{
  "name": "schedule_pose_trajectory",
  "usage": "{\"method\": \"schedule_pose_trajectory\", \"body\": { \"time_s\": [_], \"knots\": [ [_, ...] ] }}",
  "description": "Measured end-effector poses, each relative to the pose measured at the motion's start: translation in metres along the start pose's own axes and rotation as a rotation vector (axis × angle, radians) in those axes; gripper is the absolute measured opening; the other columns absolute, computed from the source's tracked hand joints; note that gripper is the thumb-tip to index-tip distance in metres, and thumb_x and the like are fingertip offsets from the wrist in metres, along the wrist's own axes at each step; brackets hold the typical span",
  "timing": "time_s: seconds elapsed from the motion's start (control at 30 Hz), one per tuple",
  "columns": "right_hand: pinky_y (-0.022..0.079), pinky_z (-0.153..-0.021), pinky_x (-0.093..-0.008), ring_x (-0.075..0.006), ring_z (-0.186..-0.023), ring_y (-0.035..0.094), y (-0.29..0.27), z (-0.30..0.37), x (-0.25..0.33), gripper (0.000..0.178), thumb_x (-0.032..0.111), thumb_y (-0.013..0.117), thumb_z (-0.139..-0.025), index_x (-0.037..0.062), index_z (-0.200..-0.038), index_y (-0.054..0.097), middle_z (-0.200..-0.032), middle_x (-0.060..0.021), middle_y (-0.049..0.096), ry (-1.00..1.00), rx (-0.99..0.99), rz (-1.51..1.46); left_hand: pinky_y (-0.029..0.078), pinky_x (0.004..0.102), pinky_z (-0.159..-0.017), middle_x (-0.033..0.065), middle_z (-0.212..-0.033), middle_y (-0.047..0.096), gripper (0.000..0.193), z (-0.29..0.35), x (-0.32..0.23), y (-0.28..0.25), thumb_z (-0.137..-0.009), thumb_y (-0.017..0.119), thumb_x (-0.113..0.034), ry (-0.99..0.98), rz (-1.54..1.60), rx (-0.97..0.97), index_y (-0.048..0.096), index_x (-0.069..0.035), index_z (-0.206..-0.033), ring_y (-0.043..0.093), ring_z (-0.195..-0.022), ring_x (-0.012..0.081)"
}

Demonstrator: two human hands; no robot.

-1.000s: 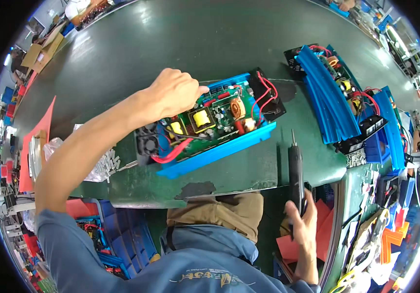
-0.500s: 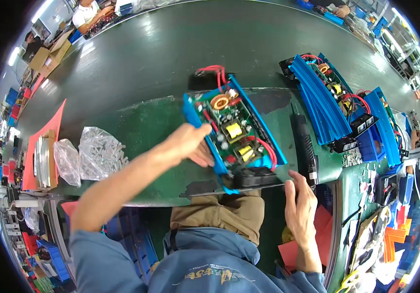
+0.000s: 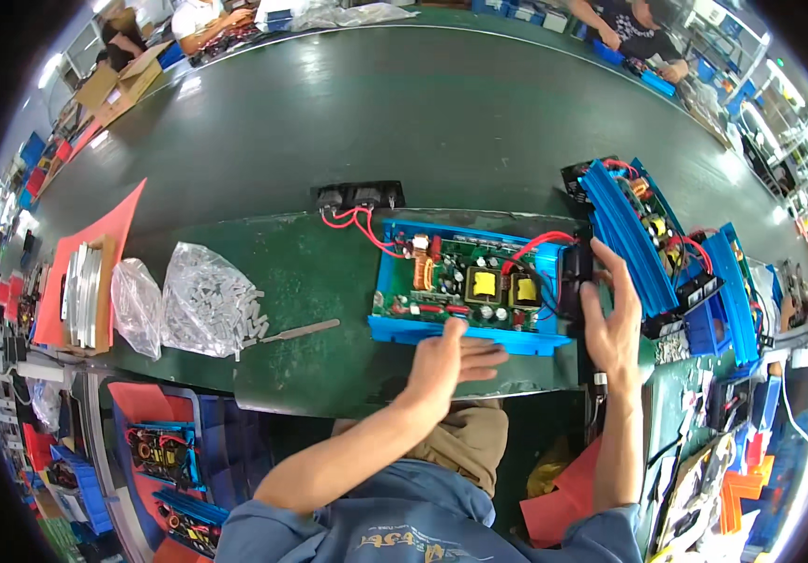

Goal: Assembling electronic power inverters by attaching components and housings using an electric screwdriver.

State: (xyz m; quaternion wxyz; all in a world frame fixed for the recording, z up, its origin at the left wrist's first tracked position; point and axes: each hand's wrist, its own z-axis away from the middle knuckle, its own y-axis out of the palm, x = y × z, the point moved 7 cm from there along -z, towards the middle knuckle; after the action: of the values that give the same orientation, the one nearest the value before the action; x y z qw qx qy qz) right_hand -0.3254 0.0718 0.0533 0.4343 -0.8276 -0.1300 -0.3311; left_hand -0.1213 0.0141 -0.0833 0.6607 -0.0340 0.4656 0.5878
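An open blue metal housing point(image 3: 479, 333) lies lengthwise in front of me, its green circuit board point(image 3: 456, 275) facing up with yellow-wrapped transformers and a copper coil. My left hand point(image 3: 443, 364) is at the near long side, thumb against the edge, fingers stretched out and apart. At the right end, my right hand point(image 3: 614, 319) touches a black end panel point(image 3: 573, 277) with thumb and fingers spread; its far-side contact is hidden. Red wires join this panel to the board. Another black panel with sockets point(image 3: 362, 195) hangs by red wires off the far left corner.
More blue housings point(image 3: 634, 239) stand at the right beside a blue bin point(image 3: 704, 328). Left are a clear bag of small grey parts point(image 3: 207, 300), a flat metal tool point(image 3: 303, 331) and a box with red sheets point(image 3: 90, 272). Co-workers sit across the table.
The housing has turned from slanting to lying crosswise and sits flat. My left hand slid to its near side; my right hand moved up to the black end panel.
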Motion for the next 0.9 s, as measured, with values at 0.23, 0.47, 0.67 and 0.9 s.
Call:
{"method": "schedule_pose_trajectory", "body": {
  "time_s": [0.23,0.47,0.67,0.9],
  "knots": [
    [0.047,-0.102,-0.0302,-0.0190,-0.123,0.061,0.009,-0.034,-0.053,0.039,-0.002,0.053,-0.100,0.0020,-0.139,0.060,-0.134,-0.0114,0.065,0.028,0.080,-0.049,0.060,0.0356,-0.082,0.0217,-0.124,0.069,0.071,0.017,-0.001,0.006,-0.106,0.042,-0.053,-0.022,-0.087,0.380,0.057,0.011,-0.132,0.074,-0.100,0.0271],
    [0.044,-0.109,-0.0369,-0.0290,-0.129,0.060,0.009,-0.027,-0.016,0.032,-0.001,0.056,-0.100,0.0006,-0.132,0.063,-0.137,-0.0178,0.063,-0.248,-0.052,0.485,0.057,0.0386,-0.072,0.0070,-0.107,0.066,0.024,0.101,-0.131,-0.132,-0.086,0.079,-0.014,1.020,-1.339,-0.532,0.072,-0.009,-0.109,0.069,-0.086,0.0287],
    [0.051,-0.093,-0.0401,-0.0308,-0.105,0.066,0.140,-0.006,0.142,0.021,-0.003,0.068,-0.089,0.0034,-0.110,0.070,-0.114,-0.0131,0.070,-0.526,0.137,0.080,0.056,0.0373,-0.071,0.0049,-0.106,0.066,0.020,0.107,-0.130,-0.175,-0.087,0.076,-0.010,1.099,-1.525,-0.430,0.067,-0.006,-0.104,0.069,-0.087,0.0276],
    [0.056,-0.084,-0.0437,-0.0343,-0.098,0.065,0.320,-0.006,0.197,0.018,0.012,0.075,-0.085,0.0053,-0.100,0.068,-0.100,-0.0135,0.065,-0.638,0.370,-0.055,0.056,0.0342,-0.079,0.0159,-0.106,0.069,0.022,0.128,-0.120,-0.190,-0.089,0.071,0.003,1.277,-1.220,-0.548,0.063,-0.004,-0.108,0.070,-0.094,0.0309]
  ]
}}
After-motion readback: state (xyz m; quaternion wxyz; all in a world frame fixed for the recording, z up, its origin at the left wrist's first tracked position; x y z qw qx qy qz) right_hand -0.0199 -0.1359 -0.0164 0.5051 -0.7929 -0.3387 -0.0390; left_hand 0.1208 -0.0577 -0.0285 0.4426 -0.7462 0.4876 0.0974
